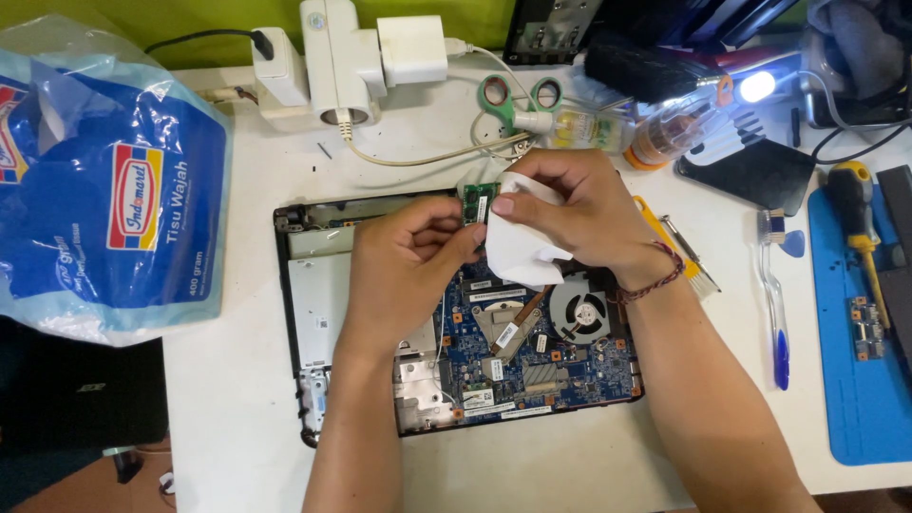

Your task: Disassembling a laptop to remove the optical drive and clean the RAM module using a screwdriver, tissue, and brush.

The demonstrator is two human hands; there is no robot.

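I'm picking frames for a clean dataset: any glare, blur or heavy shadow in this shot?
Head view: a small lamp at top right blows out into white glare; the hands, the left hand and right hand, and the opened laptop are evenly lit and sharp; shadows are soft.

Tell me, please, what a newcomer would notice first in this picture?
At the centre, the left hand holds a small green memory module while the right hand presses a white tissue against it, above an opened laptop with its blue circuit board and fan exposed. At far left lies a big blue tissue bag.
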